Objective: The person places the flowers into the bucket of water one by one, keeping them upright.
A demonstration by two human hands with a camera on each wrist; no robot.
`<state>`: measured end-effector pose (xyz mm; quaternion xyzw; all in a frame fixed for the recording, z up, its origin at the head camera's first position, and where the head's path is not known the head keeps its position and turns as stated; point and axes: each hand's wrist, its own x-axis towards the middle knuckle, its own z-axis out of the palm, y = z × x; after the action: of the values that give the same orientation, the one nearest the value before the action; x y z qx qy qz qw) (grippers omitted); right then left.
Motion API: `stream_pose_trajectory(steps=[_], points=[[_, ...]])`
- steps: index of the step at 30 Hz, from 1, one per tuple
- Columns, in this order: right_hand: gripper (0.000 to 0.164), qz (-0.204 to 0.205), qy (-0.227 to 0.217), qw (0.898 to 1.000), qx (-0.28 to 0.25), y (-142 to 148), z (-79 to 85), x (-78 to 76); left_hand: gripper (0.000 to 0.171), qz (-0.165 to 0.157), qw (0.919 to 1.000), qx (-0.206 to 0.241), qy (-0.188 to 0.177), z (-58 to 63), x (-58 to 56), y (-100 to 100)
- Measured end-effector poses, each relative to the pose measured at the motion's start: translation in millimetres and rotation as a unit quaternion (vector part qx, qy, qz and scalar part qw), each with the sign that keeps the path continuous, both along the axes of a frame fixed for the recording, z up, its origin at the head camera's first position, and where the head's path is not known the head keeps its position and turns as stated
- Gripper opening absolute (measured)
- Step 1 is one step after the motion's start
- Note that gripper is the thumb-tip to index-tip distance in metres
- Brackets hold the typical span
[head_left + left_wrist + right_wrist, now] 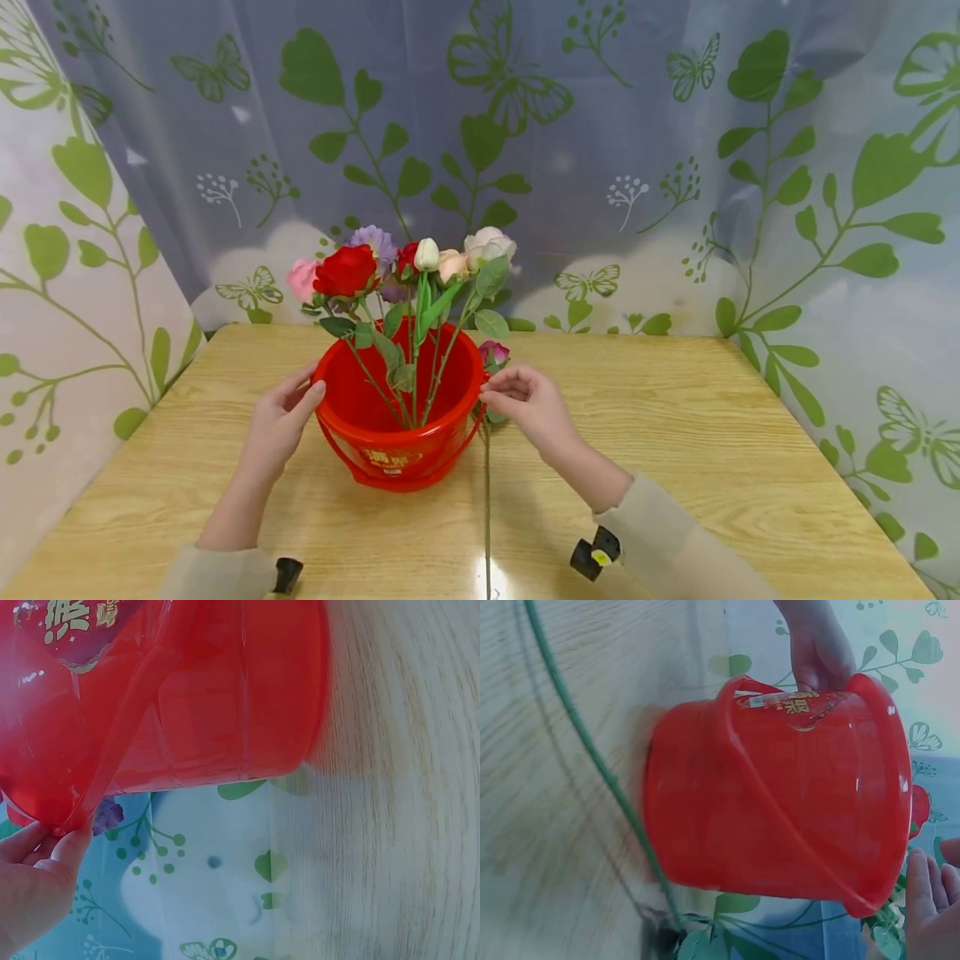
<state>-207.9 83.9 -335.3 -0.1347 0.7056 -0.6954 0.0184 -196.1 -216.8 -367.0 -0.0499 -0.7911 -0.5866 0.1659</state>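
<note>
A red plastic bucket (392, 457) stands upright on the table, its handle (780, 817) hanging down the front. Several artificial flowers lean inside it, among them a red rose (346, 271), a white tulip (427, 255) and a pale peony (489, 247). My left hand (279, 421) pinches the bucket's left rim by the handle joint, thumb and fingers meeting there in the left wrist view. At the right rim is my right hand (531, 410), its fingers (921, 889) fairly straight with nothing visible between them and the thumb; whether they touch the rim I cannot tell.
A magenta rose (494, 353) lies on the wooden table (645, 433) right of the bucket, its long stem (487, 500) running to the front edge. Behind stands a curtain (600, 150) printed with green leaves and butterflies. Similar printed cloth hangs on both sides.
</note>
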Motion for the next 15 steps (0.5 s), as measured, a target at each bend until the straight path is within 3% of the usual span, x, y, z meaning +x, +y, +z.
stream_pose_trajectory(steps=[10, 15], points=[[0.012, -0.021, -0.021, 0.999, 0.025, 14, -19.0, 1.3, 0.045, -0.001, 1.0000, 0.003, 0.000, -0.7, -0.3, 0], [0.013, -0.011, -0.037, 0.998, 0.052, 19, -33.1, -0.2, 0.046, 0.002, 1.0000, -0.001, -0.005, -0.7, -0.2, -1]])
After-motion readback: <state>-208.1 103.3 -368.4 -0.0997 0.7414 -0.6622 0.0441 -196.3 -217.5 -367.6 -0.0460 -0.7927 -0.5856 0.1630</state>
